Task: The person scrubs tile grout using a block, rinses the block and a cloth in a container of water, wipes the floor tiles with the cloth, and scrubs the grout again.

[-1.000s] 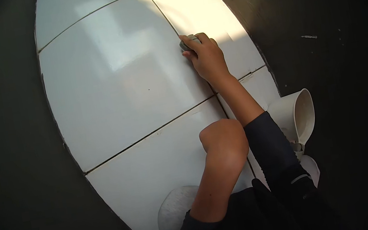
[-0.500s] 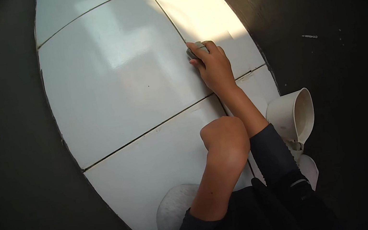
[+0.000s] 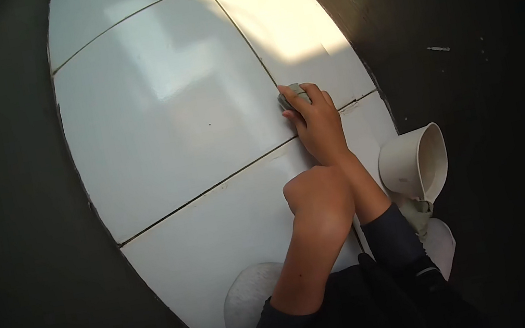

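Note:
My right hand [image 3: 317, 118] grips a small grey-green block [image 3: 294, 97], pressed to the white tiles [image 3: 168, 138] at the dark joint line between them. Thumb and fingers wrap its sides; what it is made of is unclear. Lower down, my left hand [image 3: 317, 193] is bent at the wrist over the tiles, beside my right forearm. Only its rounded back shows. Its fingers, and anything in them, are hidden.
A white cup-like container [image 3: 408, 164] stands at the right edge of the tiles, with a pale rounded object [image 3: 440, 245] below it. Another pale rounded shape [image 3: 251, 301] lies by my left forearm. Dark grey surface [image 3: 466, 95] borders the tiles.
My right hand has slid down along the joint line towards me, with the block still in its grip. My left hand has barely moved.

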